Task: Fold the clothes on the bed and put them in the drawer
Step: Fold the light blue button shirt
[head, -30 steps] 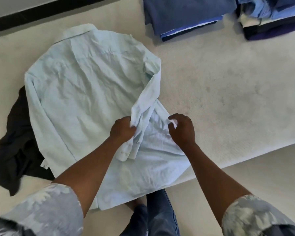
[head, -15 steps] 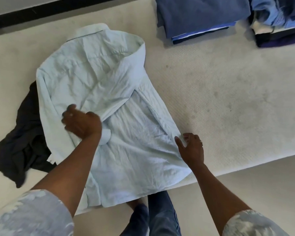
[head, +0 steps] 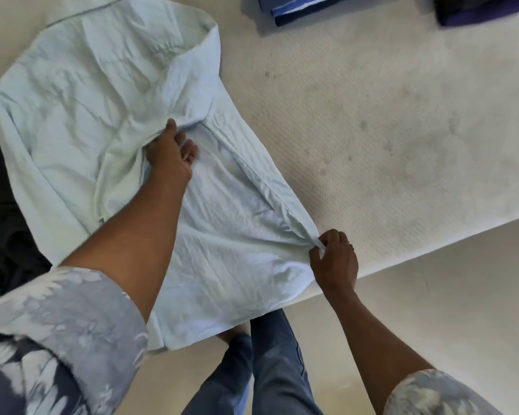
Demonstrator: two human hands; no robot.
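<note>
Cream bed (head: 387, 85), bare, covered in a fine dimpled weave, flecked with faint grey stains (head: 363, 125) near the middle. Ends in a straight edge slanting from the right side down toward bottom centre. Below it, smooth pale beige floor (head: 462, 295). Soft, even light, shallow shadows.

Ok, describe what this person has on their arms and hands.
Left sleeve and right sleeve are the same blue-grey fabric with white tie-dye-like blotches, ending near the elbows; forearms are uncovered. No gloves on the left hand or right hand; the right one wears a small ring.
</note>
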